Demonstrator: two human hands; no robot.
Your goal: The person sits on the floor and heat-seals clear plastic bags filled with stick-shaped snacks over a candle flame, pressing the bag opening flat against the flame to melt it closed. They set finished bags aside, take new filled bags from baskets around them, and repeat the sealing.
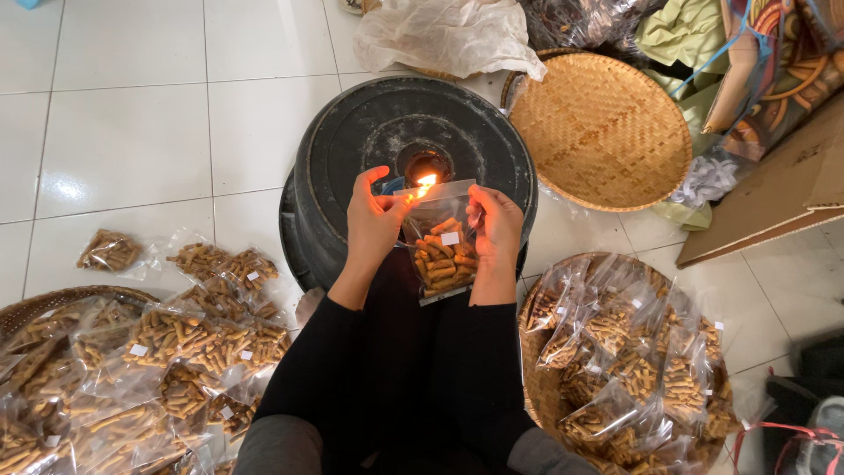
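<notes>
Two hands, left hand (374, 220) and right hand (494, 224), gripping clear snack-stick bag (442, 251) over flame (425, 183).

Both forearms extend forward from the body in black sleeves, running near parallel. Left hand (374, 220): raised, thumb up, fingers curled inward in a pinch toward the right hand. Right hand (497, 224): level with the left, fingers bent, likewise pinching. The hands are near one another, not touching.
</notes>
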